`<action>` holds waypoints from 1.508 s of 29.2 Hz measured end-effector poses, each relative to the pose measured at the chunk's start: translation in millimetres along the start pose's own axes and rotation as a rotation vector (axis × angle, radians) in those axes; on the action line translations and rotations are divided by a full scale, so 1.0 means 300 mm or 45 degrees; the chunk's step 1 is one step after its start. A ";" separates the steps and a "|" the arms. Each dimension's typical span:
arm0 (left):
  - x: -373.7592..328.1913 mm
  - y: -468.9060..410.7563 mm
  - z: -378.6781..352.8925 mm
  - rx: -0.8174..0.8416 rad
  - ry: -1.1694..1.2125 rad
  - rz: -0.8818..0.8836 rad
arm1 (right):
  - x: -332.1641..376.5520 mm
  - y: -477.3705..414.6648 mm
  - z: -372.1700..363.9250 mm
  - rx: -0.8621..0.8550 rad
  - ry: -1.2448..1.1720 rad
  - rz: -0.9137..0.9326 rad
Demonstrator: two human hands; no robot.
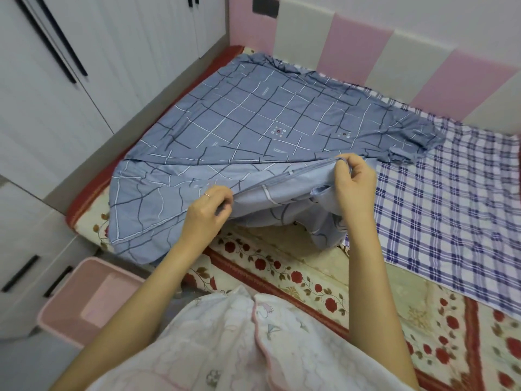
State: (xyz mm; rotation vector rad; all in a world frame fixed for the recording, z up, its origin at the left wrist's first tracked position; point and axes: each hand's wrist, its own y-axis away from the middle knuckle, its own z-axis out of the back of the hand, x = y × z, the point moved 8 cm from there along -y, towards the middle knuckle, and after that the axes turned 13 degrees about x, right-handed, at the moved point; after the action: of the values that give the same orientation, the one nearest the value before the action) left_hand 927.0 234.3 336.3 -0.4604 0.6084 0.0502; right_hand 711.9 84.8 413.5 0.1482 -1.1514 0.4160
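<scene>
Here, the bed with the floral red-and-cream mattress cover (pixel 310 280) carries a purple-and-white checked sheet (pixel 451 210). Across both sprawls the grey-blue grid-patterned cotton duvet cover (pixel 253 117), near edge lifted. My right hand (pixel 352 184) pinches its hem, fingers curled. My left hand (pixel 210 210), ring (pixel 207 195) on, grips the edge beside it.

The scene is lit brightly and evenly by soft, diffuse indoor light, and only a faint shadow is cast beneath the lifted edge of the blue checked sheet (pixel 253 117). The straight lines of the wardrobe doors (pixel 56 80) and the padded headboard (pixel 352 43) are bent by wide-angle distortion towards the edges, and fine detail is slightly softened throughout.
</scene>
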 end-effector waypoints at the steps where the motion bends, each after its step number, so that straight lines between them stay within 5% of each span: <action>1: -0.003 0.002 -0.006 0.019 -0.002 -0.026 | -0.006 0.000 0.004 0.001 -0.012 -0.004; 20: -0.029 0.008 -0.064 0.065 0.102 -0.047 | -0.050 0.002 -0.015 0.073 -0.137 -0.021; 31: -0.029 -0.027 -0.152 0.313 0.684 0.397 | -0.065 0.004 -0.025 0.105 -0.183 -0.030; 44: -0.011 -0.035 -0.129 0.172 0.919 0.435 | -0.059 0.022 0.011 0.191 -0.118 0.094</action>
State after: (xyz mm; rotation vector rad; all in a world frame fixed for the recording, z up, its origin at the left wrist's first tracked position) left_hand 905.4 208.4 314.6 -0.2278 1.3888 0.1707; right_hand 700.5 85.6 398.1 0.2589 -1.2196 0.5664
